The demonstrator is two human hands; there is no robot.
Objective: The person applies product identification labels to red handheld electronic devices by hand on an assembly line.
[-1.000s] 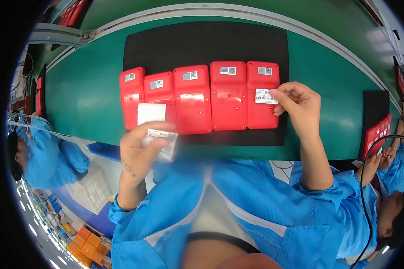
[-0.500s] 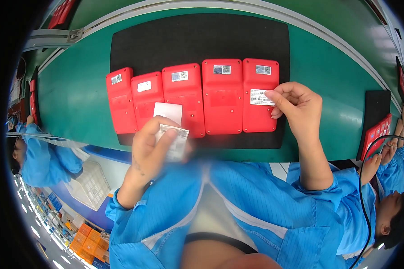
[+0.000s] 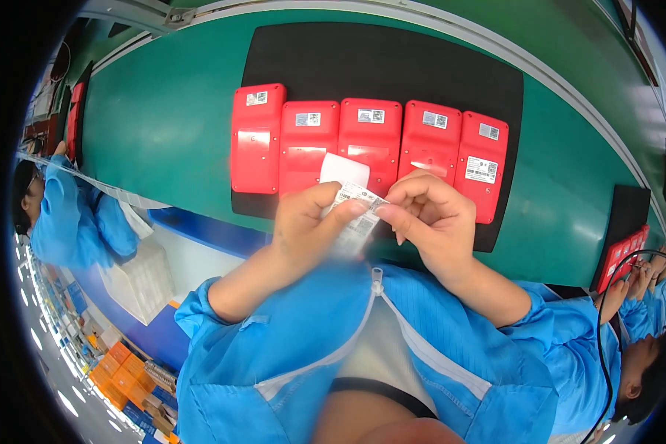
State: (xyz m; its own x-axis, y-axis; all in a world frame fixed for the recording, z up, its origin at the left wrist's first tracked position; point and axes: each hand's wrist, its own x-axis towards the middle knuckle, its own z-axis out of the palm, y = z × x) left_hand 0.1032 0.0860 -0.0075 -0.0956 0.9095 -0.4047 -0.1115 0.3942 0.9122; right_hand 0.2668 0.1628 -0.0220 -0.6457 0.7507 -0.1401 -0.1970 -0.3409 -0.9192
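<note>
Between thumb and fingers, my left hand [image 3: 312, 216] grips a strip of printed white labels [image 3: 354, 229], whose white end stands up over the red devices. My right hand [image 3: 431, 218] pinches the strip's upper right corner. Beyond my hands, several red device housings lie in a row, each with a small sticker near its far end. The rightmost red housing [image 3: 484, 200] also bears a larger white label [image 3: 482, 169]. At the row's other end lies the leftmost red housing [image 3: 255, 159]. My hands partly cover the near ends of the middle housings.
The housings rest on a black mat [image 3: 392, 55] on a green table [image 3: 177, 126]. At right, a co-worker's hand [image 3: 614, 296] is by another black mat [image 3: 629, 203] with red devices. A person in blue [image 3: 78, 222] works at left, near a white crate [image 3: 140, 277].
My right hand has left the label on the rightmost housing and come in to the label strip in my left hand. The housings appear further right as the view has shifted.
</note>
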